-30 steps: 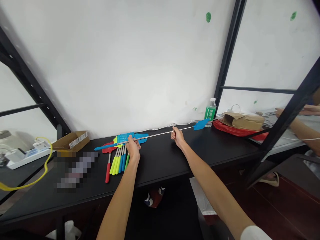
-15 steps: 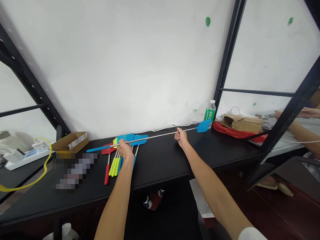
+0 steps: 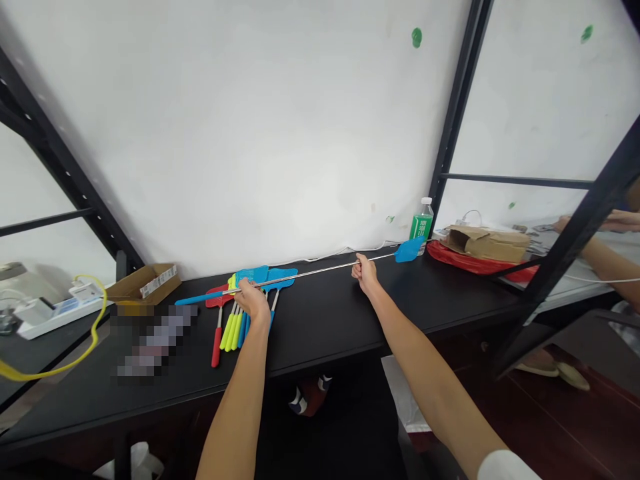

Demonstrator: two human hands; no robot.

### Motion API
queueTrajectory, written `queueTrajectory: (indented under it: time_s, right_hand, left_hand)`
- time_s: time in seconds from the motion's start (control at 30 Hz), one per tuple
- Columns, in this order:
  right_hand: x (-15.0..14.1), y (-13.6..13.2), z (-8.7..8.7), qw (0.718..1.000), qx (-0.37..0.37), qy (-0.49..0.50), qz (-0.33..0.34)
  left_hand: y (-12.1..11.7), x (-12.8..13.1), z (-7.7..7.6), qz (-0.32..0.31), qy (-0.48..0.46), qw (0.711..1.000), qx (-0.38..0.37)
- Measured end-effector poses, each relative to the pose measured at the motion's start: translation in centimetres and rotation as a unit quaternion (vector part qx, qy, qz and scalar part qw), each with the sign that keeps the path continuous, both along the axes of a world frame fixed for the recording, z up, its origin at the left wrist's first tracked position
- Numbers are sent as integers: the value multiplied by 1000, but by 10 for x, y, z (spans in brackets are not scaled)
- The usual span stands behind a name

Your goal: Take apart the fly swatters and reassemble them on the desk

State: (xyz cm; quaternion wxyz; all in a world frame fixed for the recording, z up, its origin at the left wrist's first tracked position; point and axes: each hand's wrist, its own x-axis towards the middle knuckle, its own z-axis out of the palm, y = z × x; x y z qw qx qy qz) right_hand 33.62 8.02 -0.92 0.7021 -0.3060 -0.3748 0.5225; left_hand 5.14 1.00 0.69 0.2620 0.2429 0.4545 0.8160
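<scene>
A blue fly swatter [image 3: 320, 270] with a long, extended metal rod stretches across both hands above the black table. My left hand [image 3: 253, 300] is closed around the rod near the blue grip at the left. My right hand [image 3: 365, 270] grips the rod farther right, short of the blue paddle. Under and beside my left hand lie several more swatters: a red swatter [image 3: 217, 333], yellow-handled swatters [image 3: 231, 331] and blue swatters [image 3: 280, 280], partly hidden by my hand and forearm.
An open cardboard box [image 3: 145, 287] and a power strip [image 3: 60, 313] with a yellow cable are at left. A green-labelled bottle [image 3: 421, 225] stands behind the paddle. At right, a brown carton [image 3: 485, 243] rests on red plastic [image 3: 455, 260], beyond which another person's arm [image 3: 607, 257] shows.
The view has shifted slightly. Both hands keep their hold on the extended fly swatter, with hardly any other visible movement.
</scene>
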Motion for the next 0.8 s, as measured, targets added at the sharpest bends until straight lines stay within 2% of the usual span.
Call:
queueTrajectory:
  time_s: [0.1, 0.3, 0.37, 0.43, 0.6, 0.8]
  right_hand:
    - [0, 1, 0, 1000, -1, 6, -6]
    - [-2, 1, 0, 1000, 4, 2, -16]
    - [-2, 0, -1, 1000, 3, -2, -8]
    - [-2, -1, -1, 1000, 2, 1, 4]
    - [-3, 0, -2, 999, -15, 22, 35]
    - [-6, -1, -2, 998, -29, 25, 52]
  left_hand:
    - [-2, 3, 5, 72, -23, 995, -57]
    - [-8, 5, 15, 75, -65, 993, -64]
    - [-11, 6, 17, 42, -50, 997, -50]
    - [-13, 7, 18, -17, -23, 999, -24]
    - [-14, 11, 14, -141, 9, 990, 18]
    - [-9, 14, 6, -176, 6, 984, 12]
